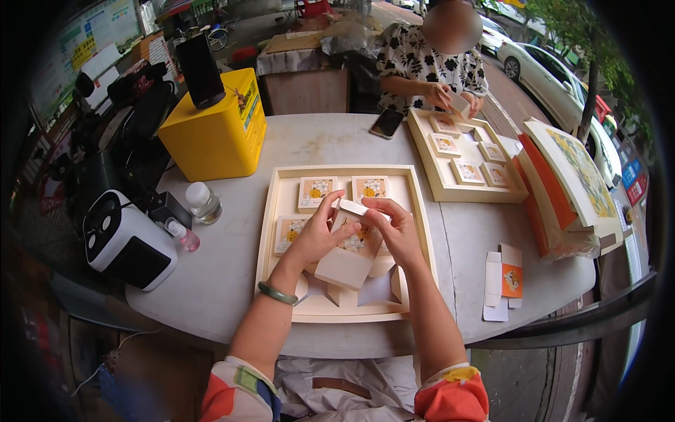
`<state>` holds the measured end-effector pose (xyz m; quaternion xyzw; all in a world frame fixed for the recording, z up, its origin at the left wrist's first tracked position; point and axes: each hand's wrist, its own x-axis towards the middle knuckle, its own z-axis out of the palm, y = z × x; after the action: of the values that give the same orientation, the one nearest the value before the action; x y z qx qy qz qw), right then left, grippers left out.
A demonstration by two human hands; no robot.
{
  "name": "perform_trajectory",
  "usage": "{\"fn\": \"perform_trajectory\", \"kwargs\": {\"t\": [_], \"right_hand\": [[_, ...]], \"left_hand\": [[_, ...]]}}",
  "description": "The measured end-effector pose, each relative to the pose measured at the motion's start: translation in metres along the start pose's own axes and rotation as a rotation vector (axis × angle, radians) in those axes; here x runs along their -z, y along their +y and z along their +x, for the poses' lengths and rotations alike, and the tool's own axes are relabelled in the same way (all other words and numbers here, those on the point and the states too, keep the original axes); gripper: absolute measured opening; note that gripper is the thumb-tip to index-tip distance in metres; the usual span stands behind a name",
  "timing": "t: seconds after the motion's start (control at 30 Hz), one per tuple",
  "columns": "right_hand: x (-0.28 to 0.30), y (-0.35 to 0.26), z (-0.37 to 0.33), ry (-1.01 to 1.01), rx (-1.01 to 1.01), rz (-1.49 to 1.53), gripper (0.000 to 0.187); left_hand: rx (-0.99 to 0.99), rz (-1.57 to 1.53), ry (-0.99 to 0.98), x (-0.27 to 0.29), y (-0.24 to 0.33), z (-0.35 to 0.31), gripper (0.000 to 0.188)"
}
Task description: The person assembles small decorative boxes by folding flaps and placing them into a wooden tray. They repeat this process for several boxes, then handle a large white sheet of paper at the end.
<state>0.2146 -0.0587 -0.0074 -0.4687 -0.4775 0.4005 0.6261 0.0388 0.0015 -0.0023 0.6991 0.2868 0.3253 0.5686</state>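
Note:
Between my two hands is a small cardboard box [346, 261] with a floral print, held tilted above a large cream tray [264, 264]. My left hand [320, 235] grips its left side, a green bangle on that wrist. On the opposite side my right hand [395, 228] has its fingers at the top flap, which stands up. In the tray below, several small floral boxes, such as the upper-left one [318, 191], sit in compartments. Two compartments at the near edge show grey bottoms; my hands hide part of the middle.
A person [432, 77] across the table handles a small box over a second cream tray [439, 186]. Flattened cartons [503, 281] and a stack of large bags [562, 183] lie right. Left stand a yellow drawer box [218, 141], bottles [203, 202] and a white device [130, 239]. A phone [387, 123] lies behind.

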Motion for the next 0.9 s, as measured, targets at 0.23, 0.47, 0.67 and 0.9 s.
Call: {"fn": "perform_trajectory", "kwargs": {"t": [0.23,0.47,0.67,0.9], "right_hand": [[0.002,-0.007,0.000,-0.013,-0.097,0.086,0.028],[0.001,-0.007,0.000,0.035,-0.088,0.156,0.028],[0.002,-0.010,0.000,0.020,-0.096,0.168,0.026],[0.003,-0.011,-0.001,-0.003,-0.104,0.178,0.024]], "left_hand": [[-0.013,-0.011,-0.036,-0.003,0.004,-0.002,0.085],[-0.042,-0.048,-0.069,-0.002,0.005,-0.002,0.090],[0.006,-0.066,-0.111,0.000,0.007,-0.003,0.094],[0.024,-0.057,-0.108,-0.001,0.007,-0.003,0.095]]}}
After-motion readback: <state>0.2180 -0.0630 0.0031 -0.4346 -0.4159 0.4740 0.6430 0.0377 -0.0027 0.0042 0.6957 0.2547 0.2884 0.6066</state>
